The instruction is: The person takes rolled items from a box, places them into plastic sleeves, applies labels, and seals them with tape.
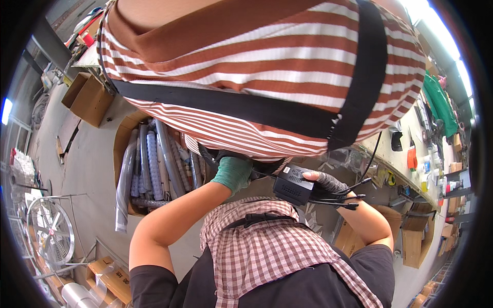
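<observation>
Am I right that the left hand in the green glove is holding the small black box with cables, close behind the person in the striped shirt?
Not quite. In the head view the right hand, in a dark grey glove, holds the black box. The left hand, green-gloved, reaches under the hem of the striped shirt.

1. An open cardboard box (122,149) on the floor holds grey tubes (154,164).
2. A wire fan (50,237) stands at the left.
3. A cluttered workbench (411,128) runs along the right.
4. A green cloth (439,102) lies on the bench.

Open brown cardboard box (88,97) on floor, upper left. Tall carton (123,154) holding grey tubes. Flat cartons (110,277), lower left.
</observation>
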Tool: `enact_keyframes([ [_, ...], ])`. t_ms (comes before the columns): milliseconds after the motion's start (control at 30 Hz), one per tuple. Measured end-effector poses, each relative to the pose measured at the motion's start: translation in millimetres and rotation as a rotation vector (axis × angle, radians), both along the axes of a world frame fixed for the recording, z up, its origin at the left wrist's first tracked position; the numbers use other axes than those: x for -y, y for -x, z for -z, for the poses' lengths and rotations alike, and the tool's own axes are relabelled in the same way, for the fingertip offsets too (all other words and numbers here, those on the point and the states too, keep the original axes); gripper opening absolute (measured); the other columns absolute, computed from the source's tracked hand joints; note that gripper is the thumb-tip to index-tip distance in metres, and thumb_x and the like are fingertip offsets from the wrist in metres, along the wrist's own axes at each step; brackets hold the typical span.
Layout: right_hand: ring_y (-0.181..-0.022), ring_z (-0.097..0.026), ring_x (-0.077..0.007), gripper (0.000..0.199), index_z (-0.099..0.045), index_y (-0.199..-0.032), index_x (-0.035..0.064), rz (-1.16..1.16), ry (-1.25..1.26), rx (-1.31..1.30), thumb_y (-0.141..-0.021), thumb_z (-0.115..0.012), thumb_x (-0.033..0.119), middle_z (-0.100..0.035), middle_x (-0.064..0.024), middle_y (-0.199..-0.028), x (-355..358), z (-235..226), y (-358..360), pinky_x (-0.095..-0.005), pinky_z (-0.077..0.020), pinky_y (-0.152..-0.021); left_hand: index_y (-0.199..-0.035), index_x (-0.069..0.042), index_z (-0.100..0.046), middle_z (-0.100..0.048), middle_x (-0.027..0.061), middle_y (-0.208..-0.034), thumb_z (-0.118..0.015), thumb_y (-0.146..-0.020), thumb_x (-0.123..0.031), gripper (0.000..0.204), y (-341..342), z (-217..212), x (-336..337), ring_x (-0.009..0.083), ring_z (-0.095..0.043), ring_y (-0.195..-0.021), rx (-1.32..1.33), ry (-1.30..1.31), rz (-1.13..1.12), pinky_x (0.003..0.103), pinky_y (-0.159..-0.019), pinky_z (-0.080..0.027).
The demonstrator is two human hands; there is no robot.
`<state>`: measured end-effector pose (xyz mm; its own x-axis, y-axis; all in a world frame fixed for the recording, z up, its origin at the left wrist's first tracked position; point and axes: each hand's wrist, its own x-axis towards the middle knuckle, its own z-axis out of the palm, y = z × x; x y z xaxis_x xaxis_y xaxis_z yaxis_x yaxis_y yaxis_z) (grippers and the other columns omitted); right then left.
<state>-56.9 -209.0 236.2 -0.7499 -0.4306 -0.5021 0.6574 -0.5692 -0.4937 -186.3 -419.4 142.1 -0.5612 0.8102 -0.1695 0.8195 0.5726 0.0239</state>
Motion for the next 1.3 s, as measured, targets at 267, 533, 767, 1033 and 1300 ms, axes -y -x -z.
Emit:
enact_keyframes([
  [267,-0.115,-0.051,-0.0197,0.058,-0.041,-0.131,0.0001,0.059,0.065,-0.031,-0.084,-0.061,0.027,-0.052,-0.0124,-0.126,-1,25,-27,-0.0336,-0.0355,-0.104,-0.123,-0.016,-0.055,-0.055,0.0066,-0.125,-0.044,-0.083,-0.039,0.047,24,-56,-7,0.0229,-0.050,-0.118,0.095,0.034,0.287,0.038,-0.100,-0.038],
  [533,-0.123,-0.046,-0.0242,0.065,-0.033,-0.138,0.0031,0.191,0.215,0.015,-0.083,-0.064,0.020,-0.044,-0.0147,-0.136,3,43,-43,-0.0378,-0.0335,-0.108,-0.107,-0.013,-0.065,-0.063,0.0087,-0.110,-0.062,-0.070,-0.041,0.047,16,-26,-2,0.0255,-0.060,-0.100,0.093,0.258,-0.028,0.041,-0.085,-0.046],
  [767,-0.120,-0.049,-0.0208,0.062,-0.037,-0.136,0.0021,0.124,0.229,0.004,-0.084,-0.062,0.023,-0.048,-0.0114,-0.132,23,50,-30,-0.0346,-0.0357,-0.105,-0.102,-0.008,-0.066,-0.063,0.0141,-0.106,-0.071,-0.056,-0.035,0.054,9,21,21,0.0353,-0.058,-0.099,0.022,0.028,-0.074,0.043,-0.087,-0.046],
  [1033,-0.120,-0.048,-0.0236,0.073,-0.021,-0.145,0.0144,0.137,0.084,-0.275,-0.087,-0.062,0.031,-0.043,-0.0104,-0.134,23,57,-8,-0.0380,-0.0410,-0.099,-0.108,-0.008,-0.063,-0.061,0.0152,-0.109,-0.072,-0.059,-0.040,0.059,19,9,28,0.0315,-0.057,-0.101,0.226,-0.085,-0.273,0.037,-0.087,-0.045],
  [1300,-0.120,-0.047,-0.0264,0.067,-0.031,-0.137,0.0097,0.201,0.234,-0.256,-0.085,-0.065,0.035,-0.043,-0.0146,-0.133,31,52,-4,-0.0415,-0.0392,-0.102,-0.110,-0.013,-0.063,-0.062,0.0109,-0.110,-0.068,-0.067,-0.030,0.046,29,-22,7,0.0286,-0.058,-0.101,0.247,0.305,-0.139,0.038,-0.086,-0.046],
])
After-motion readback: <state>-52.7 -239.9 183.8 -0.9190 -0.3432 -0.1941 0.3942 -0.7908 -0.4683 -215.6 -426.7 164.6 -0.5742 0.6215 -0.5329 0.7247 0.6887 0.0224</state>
